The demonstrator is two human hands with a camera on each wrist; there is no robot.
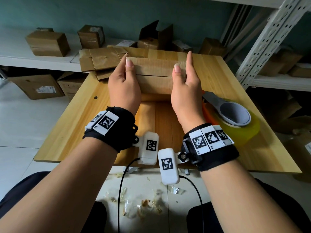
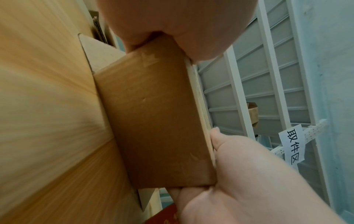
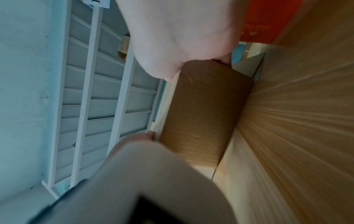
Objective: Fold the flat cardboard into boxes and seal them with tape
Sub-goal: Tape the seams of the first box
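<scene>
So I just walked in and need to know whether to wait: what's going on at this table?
A person is folding a cardboard box on the wooden table. The left hand and right hand grip its two ends, thumbs on the closed top flaps. The seam between the flaps looks untaped. The tape dispenser lies untouched by the right wrist, and flat cardboard waits at the table's far left.

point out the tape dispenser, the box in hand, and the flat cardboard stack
tape dispenser [image 1: 235,115]: head view, on its grey inner hub.
box [image 1: 154,69]: head view, on its top flap.
flat cardboard stack [image 1: 99,59]: head view, on the top sheet's face.
</scene>
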